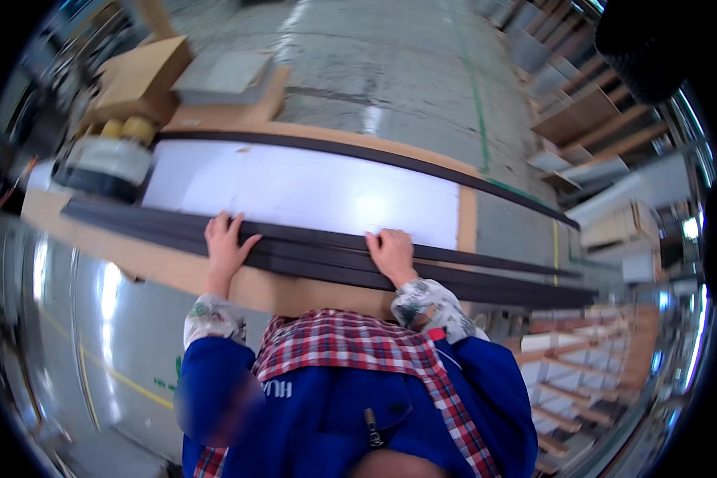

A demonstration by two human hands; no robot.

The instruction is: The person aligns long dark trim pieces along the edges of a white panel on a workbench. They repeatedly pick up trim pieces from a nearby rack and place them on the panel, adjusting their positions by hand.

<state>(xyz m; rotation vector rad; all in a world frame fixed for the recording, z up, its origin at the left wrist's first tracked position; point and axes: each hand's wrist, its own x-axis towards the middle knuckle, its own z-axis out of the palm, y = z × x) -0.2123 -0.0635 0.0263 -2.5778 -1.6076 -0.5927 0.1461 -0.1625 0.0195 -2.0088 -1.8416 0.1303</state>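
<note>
Cardboard box (139, 76) far left; grey concrete floor (390, 64); stacked boards (589, 111) right.

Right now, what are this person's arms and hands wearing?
Both hands are bare, with no gloves: the left hand and the right hand. Each forearm has a pale, patterned sleeve cover gathered at the wrist. Above those come bright blue jacket sleeves, with a red and white checked collar between them.

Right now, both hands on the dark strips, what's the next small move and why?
Probably slide the near long dark strips a little toward the white panel. Left hand and right hand both lie flat on them, not curled around, and the bundle lies on the bare board edge, at a slant to the panel's near edge.
</note>
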